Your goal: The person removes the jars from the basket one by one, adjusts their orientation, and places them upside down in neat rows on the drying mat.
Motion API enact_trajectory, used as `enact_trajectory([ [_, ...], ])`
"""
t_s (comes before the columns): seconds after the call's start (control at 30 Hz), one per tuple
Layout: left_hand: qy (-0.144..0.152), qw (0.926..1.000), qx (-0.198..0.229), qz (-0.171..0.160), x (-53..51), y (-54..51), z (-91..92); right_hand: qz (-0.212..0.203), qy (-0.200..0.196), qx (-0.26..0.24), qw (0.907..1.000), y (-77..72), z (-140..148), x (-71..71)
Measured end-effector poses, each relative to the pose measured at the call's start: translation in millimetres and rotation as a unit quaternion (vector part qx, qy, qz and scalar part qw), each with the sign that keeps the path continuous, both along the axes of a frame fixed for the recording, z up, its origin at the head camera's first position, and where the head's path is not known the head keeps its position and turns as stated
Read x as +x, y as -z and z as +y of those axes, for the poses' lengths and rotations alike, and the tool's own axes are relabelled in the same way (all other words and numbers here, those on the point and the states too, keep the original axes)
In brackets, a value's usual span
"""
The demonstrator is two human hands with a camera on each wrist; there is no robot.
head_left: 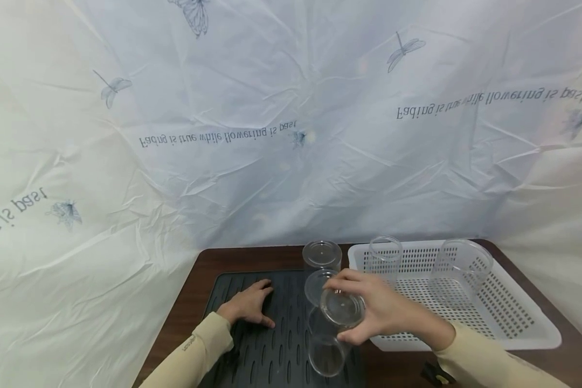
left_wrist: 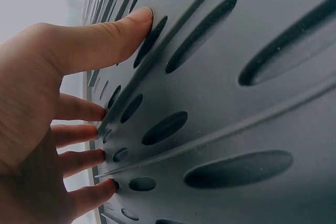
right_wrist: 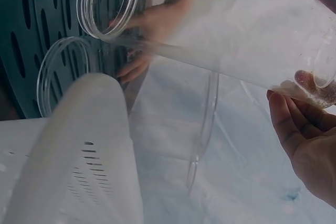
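Note:
My right hand (head_left: 375, 307) grips a clear jar (head_left: 343, 310) by its upper end, fingers and thumb around it. In the right wrist view that jar (right_wrist: 252, 30) has its ringed rim low, towards the mat; whether it touches cannot be told. Behind it, two more clear jars, a far one (head_left: 322, 254) and a nearer one (head_left: 315, 288), stand along the right side of a dark grey slotted mat (head_left: 276, 350). Over the mat's left part is my left hand (head_left: 249, 304), fingers spread and holding nothing. In the left wrist view its thumb (left_wrist: 121, 35) lies against the mat.
A white perforated basket (head_left: 524, 318) is at the right, holding a clear jar (head_left: 385, 250) at its back left and a wider clear container (head_left: 461, 269). Brown tabletop (head_left: 174, 328) shows around the mat. A white printed sheet (head_left: 291, 178) hangs behind.

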State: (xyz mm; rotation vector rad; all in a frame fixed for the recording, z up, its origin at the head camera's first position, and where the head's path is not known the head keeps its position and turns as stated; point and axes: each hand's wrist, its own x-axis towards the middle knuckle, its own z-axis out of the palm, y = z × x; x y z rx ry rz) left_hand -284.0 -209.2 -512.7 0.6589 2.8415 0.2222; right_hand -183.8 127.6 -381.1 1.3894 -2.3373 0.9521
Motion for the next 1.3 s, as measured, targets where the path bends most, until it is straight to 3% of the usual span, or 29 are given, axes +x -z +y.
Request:
enact_trajectory([
  [0.33, -0.004, 1.0000, -0.003, -0.005, -0.7, 2.0, 1.4, 0.014, -0.019, 0.016, 0.9996, 12.1, -7, 0.6],
  [0.6, -0.001, 1.0000, -0.002, -0.006, -0.8, 2.3, -0.4, 0.002, -0.024, 0.024, 0.9994, 22.2, -8, 0.5],
  [0.93, 0.004, 1.0000, -0.003, -0.005, -4.0, 3.3, -1.4, 0.041, -0.006, 0.037, 0.9985, 29.0, -10, -0.7],
  [1.3, 0.001, 1.0000, -0.001, -0.008, -0.5, 2.4, -0.7, 0.083, -0.008, 0.028, 0.9961, 36.0, -11, 1.0],
])
